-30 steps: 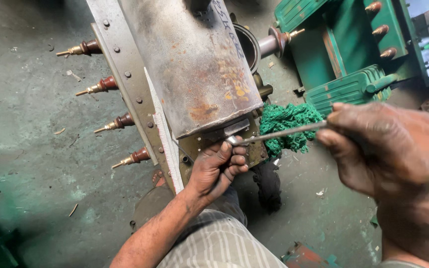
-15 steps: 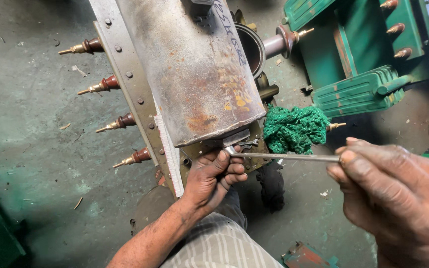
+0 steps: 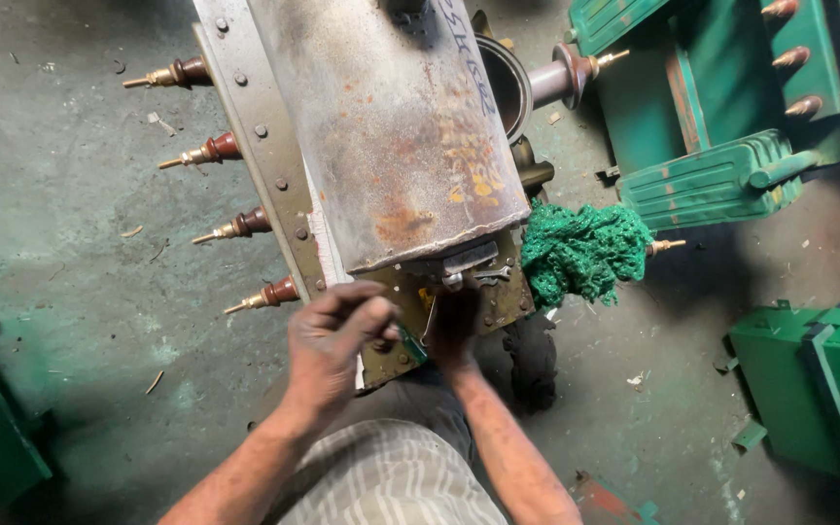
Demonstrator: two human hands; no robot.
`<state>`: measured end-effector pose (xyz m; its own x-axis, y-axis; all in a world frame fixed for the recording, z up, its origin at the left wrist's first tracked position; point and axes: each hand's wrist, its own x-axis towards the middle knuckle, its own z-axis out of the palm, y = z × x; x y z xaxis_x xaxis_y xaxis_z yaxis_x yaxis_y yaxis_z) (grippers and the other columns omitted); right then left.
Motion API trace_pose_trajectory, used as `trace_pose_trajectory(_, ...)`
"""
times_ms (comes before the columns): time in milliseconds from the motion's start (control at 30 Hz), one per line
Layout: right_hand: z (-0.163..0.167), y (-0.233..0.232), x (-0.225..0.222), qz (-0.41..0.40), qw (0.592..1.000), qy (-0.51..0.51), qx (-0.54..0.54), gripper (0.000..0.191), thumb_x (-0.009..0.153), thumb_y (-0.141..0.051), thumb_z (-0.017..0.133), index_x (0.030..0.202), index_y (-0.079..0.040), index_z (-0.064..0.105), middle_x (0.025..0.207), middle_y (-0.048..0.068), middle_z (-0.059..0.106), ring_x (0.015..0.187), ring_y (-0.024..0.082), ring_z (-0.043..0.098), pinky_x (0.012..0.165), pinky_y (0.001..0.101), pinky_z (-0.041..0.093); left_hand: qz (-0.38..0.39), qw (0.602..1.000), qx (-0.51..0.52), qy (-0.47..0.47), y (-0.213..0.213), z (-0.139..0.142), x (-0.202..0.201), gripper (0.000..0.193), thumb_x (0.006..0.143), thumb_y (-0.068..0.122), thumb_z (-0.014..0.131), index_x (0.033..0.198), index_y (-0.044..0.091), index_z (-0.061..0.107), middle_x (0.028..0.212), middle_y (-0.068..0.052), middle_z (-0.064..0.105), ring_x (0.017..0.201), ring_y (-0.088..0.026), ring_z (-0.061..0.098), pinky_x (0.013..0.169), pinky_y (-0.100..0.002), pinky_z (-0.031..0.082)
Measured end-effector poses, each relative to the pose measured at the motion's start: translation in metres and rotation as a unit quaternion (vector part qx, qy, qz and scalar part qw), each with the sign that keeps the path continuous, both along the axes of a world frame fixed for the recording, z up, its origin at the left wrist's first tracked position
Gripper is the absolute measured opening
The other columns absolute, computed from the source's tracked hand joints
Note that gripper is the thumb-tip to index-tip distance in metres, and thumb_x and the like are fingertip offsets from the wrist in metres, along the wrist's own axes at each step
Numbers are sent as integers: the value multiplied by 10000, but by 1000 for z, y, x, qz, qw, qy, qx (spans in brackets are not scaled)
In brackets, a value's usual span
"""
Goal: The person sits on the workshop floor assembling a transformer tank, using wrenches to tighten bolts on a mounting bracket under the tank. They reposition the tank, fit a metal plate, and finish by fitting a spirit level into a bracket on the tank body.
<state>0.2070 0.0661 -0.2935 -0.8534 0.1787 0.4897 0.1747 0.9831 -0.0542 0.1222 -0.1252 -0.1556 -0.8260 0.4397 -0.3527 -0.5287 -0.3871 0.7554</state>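
- At the near end of the rusted grey transformer tank (image 3: 391, 126), both hands meet on the oily end plate (image 3: 459, 292), just below the tank's lower edge.
- Left hand (image 3: 334, 342) sits at about 7 o'clock from the tank's centre, fingers curled narrow against the plate's left corner; whether it pinches anything I cannot tell.
- Right hand (image 3: 454, 326) lies just beside it at 6 o'clock, dark and pressed to the plate under a small metal fitting (image 3: 459, 277); its grip is hidden.
- A thin wire (image 3: 430, 316) hangs between the two hands, touching the plate.
- Four brown insulator bushings (image 3: 240, 226) with brass studs stick out of the bolted flange (image 3: 264, 165) toward 9 o'clock, spaced evenly down its length.
- One larger bushing (image 3: 568, 76) points toward 2 o'clock from the tank's far side.
- One green knitted rag (image 3: 583, 253) is bunched at 3 o'clock of the hands, close to the plate's right edge.
- Bare concrete floor (image 3: 70, 253) gives open room on the left, out to a green edge at 8 o'clock.
- Right side is crowded: green metal casings (image 3: 712, 175) at 2 o'clock and another (image 3: 819, 379) at 4 o'clock.
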Motion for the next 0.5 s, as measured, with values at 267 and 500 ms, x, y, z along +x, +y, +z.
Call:
trace_pose_trajectory(267,116,-118,-41,452,834,0,-317,447,950,59,666,1378,-1,551,839,84,619,714,233,641,612,363,538,168,985,8,30,-92,-37,-41,178,1053,139,657,1163,2,683,952,-91,713,805,-173,676,758,-319,596)
trace_pose_trajectory(500,310,-58,-47,381,811,-327,-299,310,750,-83,837,1017,-129,686,678,17,622,543,197,637,477,388,526,-82,991,7,-102,-14,-37,-2,351,995,276,669,1128,-46,712,945,-129,748,783,-182,691,729,-335,591)
